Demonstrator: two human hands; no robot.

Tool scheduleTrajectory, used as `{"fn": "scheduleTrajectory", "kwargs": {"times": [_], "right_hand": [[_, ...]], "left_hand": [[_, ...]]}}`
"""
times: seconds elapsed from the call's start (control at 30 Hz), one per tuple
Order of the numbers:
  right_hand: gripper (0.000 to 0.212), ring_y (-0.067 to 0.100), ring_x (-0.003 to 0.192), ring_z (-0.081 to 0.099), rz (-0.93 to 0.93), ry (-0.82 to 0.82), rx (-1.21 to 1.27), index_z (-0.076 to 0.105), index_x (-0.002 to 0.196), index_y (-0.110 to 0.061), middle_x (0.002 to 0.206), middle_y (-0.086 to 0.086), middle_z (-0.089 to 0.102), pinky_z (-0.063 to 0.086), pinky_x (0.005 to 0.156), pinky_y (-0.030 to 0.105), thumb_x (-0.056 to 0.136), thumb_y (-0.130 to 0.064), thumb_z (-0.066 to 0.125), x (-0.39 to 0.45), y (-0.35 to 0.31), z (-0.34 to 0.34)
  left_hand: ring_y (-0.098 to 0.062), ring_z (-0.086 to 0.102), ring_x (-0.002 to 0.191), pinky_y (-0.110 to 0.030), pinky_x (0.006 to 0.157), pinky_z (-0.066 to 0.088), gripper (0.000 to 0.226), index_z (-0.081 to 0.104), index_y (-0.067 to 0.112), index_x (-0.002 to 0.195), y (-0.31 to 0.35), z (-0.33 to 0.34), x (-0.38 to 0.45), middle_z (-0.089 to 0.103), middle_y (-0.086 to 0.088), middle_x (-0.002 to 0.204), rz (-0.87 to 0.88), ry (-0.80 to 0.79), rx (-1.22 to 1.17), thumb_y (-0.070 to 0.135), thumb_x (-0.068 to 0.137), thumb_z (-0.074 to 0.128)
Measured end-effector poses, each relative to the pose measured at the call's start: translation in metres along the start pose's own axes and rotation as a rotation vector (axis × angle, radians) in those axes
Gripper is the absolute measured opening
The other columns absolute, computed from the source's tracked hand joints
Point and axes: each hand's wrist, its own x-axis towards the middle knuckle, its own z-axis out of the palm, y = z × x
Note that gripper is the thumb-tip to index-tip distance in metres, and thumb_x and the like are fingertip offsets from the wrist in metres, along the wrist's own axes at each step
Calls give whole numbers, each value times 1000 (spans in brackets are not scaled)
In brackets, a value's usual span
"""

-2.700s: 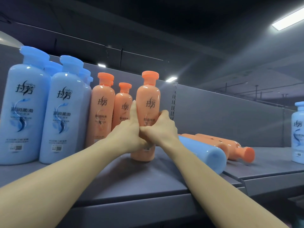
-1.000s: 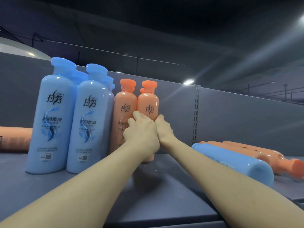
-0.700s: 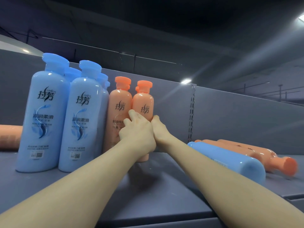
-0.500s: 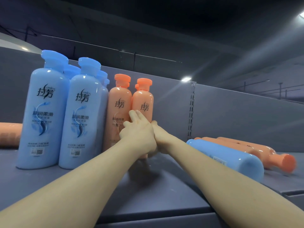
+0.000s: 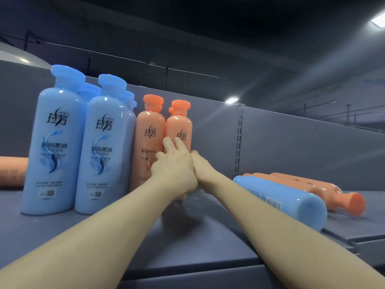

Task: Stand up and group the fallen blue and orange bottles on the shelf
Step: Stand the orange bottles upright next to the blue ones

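While both your hands sit on the right orange bottle (image 5: 179, 130), it stands upright, touching its orange neighbour (image 5: 149, 142) at its 9 o'clock, with the blue group (image 5: 104, 147) further left. Left hand (image 5: 174, 170): fingers extended, lying flat on the bottle front, not wrapped. Right hand (image 5: 201, 168): against the bottle's right side; finger curl is hidden behind the left hand, so cannot tell whether it grips.

Judgement: this bottle looks placed; next is the fallen ones. Fallen blue bottle (image 5: 285, 200) lies at 4 o'clock from your hands on the shelf (image 5: 187, 243), near your right forearm. Its long axis runs from 10 to 4 o'clock, flat base towards you, cap end away towards the back panel. Two fallen orange bottles (image 5: 325, 189) lie just behind it, roughly parallel, one cap pointing to 4 o'clock. Right hand is nearer. Another orange one (image 5: 12, 171) lies at far 9 o'clock, behind the blue group.
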Motion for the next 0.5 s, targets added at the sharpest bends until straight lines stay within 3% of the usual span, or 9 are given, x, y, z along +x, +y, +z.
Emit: {"fn": "scheduleTrajectory", "kwargs": {"times": [0.03, 0.13, 0.3, 0.37, 0.5], "right_hand": [[34, 29, 106, 48, -4, 23, 9, 39, 127, -7, 129, 13, 49, 47, 68, 35, 100, -22, 26, -2, -2, -3], [36, 29, 108, 46, -54, 135, 18, 42, 126, -7, 131, 15, 50, 39, 89, 37, 100, -22, 22, -8, -7, -11], [53, 25, 99, 48, -188, 216, 33, 28, 141, -10, 126, 18, 54, 38, 84, 31, 93, -17, 49, -19, -12, -15], [49, 23, 96, 49, -188, 222, 92, 35, 134, -9, 124, 16, 55, 39, 82, 30, 90, -17, 55, -26, -18, -15], [18, 22, 99, 53, -202, 233, 155, 49, 107, -13, 120, 9, 58, 43, 81, 30, 90, -15, 56, -42, -26, -12]], "left_hand": [[-36, 38, 124, -40, 91, 42, 97, 5, 7, 146, 0, -2, -1, 13, -13, 143, 8, 7, -14, 20, 76, 72], [-36, 40, 120, -38, 79, 38, 73, 22, 11, 136, 0, -5, -4, 16, -13, 141, 34, 43, -68, 17, 79, 67], [-35, 45, 112, -37, 76, 38, 46, 36, 9, 122, 1, -11, -7, 28, -12, 132, 81, 60, -164, 13, 82, 58], [-36, 50, 108, -39, 83, 46, 45, 38, 9, 121, 0, -15, -9, 32, -12, 127, 91, 28, -221, 13, 81, 60], [-34, 53, 108, -44, 92, 48, 62, 35, 15, 133, -5, -27, -19, 36, -12, 127, 123, -28, -258, 16, 79, 65]]}}
